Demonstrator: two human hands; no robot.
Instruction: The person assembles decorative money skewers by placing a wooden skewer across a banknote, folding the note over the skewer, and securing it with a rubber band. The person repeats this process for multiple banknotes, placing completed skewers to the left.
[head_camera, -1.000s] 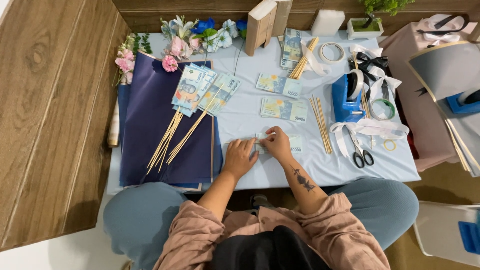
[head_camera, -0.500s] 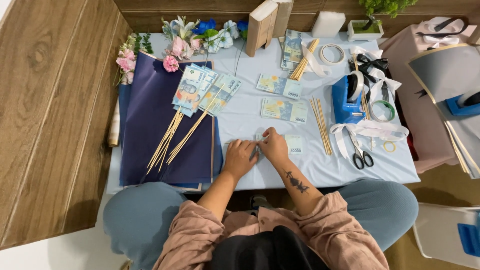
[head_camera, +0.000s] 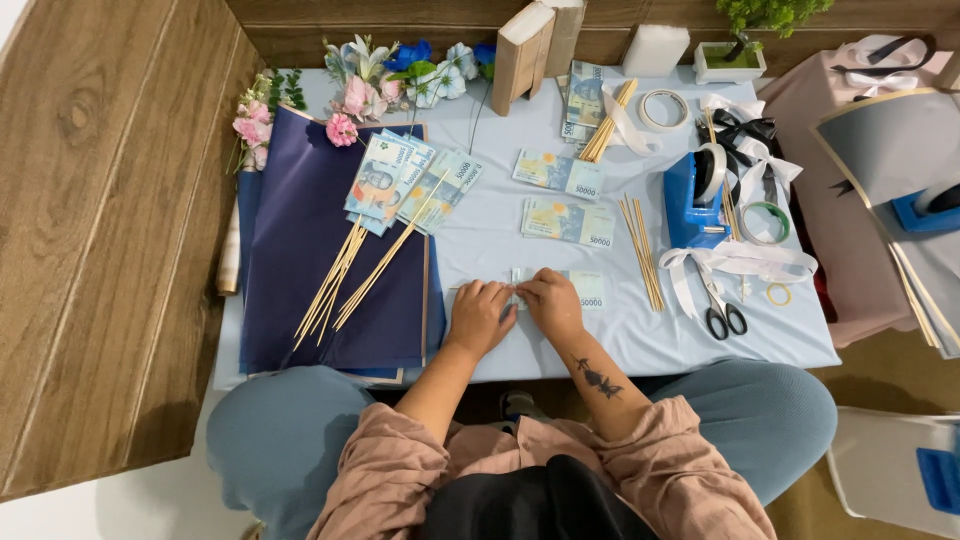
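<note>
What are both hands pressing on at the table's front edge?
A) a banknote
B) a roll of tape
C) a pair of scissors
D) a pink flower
A: the left hand and right hand rest together on a pale blue banknote; the scissors lie off to the right.

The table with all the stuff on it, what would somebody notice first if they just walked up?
Probably the two hands, left hand and right hand, pressed together on a pale blue banknote at the table's near edge. Left of them lies a big dark blue paper sheet with banknotes on wooden skewers fanned across it. Pink and blue artificial flowers sit at the far edge, and a blue tape dispenser stands to the right.
</note>
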